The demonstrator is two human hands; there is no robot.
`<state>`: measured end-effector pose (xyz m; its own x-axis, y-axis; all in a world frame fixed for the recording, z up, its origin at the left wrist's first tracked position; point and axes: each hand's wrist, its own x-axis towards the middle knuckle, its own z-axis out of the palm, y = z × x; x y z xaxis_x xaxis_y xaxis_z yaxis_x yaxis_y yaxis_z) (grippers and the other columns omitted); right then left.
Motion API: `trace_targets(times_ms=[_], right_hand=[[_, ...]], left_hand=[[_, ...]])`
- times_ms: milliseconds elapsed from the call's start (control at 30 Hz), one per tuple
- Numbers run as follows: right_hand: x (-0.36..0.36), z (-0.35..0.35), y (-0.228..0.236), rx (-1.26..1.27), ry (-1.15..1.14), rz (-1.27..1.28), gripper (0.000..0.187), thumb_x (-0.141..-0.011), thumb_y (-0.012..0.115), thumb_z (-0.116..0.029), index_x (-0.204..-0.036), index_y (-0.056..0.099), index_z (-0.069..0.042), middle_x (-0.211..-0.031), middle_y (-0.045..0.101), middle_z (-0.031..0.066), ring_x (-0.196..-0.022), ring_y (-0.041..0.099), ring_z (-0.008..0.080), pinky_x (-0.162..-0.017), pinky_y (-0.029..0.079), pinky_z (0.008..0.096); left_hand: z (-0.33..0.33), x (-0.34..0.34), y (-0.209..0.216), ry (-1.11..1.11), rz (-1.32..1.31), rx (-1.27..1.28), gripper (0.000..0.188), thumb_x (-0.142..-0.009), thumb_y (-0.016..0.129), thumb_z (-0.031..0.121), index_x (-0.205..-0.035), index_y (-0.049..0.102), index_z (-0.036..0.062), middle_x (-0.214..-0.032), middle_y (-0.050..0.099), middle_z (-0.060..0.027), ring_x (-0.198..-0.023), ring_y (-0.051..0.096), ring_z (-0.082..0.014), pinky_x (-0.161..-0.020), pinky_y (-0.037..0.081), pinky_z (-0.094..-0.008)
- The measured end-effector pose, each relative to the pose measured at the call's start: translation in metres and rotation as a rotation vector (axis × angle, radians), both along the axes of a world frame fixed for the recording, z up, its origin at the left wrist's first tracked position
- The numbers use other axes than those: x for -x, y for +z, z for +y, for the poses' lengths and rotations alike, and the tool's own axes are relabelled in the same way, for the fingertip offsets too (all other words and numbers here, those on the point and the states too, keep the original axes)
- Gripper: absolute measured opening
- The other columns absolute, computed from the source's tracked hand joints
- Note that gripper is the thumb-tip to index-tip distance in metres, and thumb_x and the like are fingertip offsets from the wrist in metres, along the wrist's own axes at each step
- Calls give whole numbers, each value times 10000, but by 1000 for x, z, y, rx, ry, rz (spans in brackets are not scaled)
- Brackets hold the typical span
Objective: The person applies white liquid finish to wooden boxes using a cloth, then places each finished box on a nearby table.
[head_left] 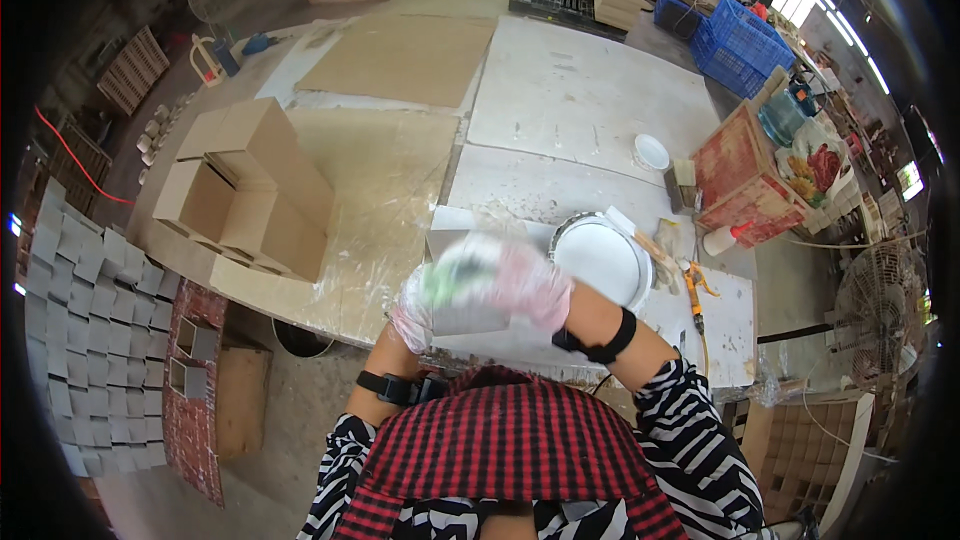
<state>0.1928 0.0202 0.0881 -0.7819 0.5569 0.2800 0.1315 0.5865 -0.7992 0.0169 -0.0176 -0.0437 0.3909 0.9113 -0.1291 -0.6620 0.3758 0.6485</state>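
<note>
Both hands wear pale pinkish-white gloves and meet over a white-grey box at the near edge of the work table. My left hand is at the box's left side, its fingers mostly hidden. Across the top reaches my right hand, smeared by motion. A blurred green-and-white patch shows between the hands; whether it is a cloth, a sponge or part of a glove I cannot tell. Just right of the right hand stands a round tub of white liquid, with a wide brush lying over its rim.
Stacked brown cardboard boxes stand on the table's left. At right are a yellow-orange spray gun, a white bowl, a red-tipped bottle and a reddish crate. Many grey-white boxes are piled at far left.
</note>
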Motion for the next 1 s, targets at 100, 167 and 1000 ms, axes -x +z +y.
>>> trace_targets(times_ms=[100, 167, 1000], right_hand=[[-12, 31, 6, 328, -270, 55, 342, -749, 685, -171, -1062, 600, -63, -951, 608, 101, -954, 597, 211, -843, 464, 323], [-18, 42, -2, 236, -324, 24, 351, -739, 686, -164, -1066, 599, -75, -945, 610, 98, -949, 597, 222, -831, 468, 328], [-3, 26, -15, -602, -202, 50, 305, -749, 642, -259, -1033, 602, -156, -939, 610, 60, -862, 593, 244, -740, 486, 348]], left_hand=[[-4, -6, 22, 54, -169, 309, 399, -847, 479, 206, -1154, 535, -44, -1102, 605, -177, -963, 620, -295, -866, 501, -429], [-4, -7, 24, 55, -135, 298, 393, -850, 482, 204, -1157, 537, -34, -1103, 605, -170, -966, 619, -283, -859, 504, -420], [1, -8, 56, 251, -202, 73, 480, -918, 447, 361, -1251, 470, 15, -1186, 557, -155, -1056, 562, -276, -933, 448, -397]])
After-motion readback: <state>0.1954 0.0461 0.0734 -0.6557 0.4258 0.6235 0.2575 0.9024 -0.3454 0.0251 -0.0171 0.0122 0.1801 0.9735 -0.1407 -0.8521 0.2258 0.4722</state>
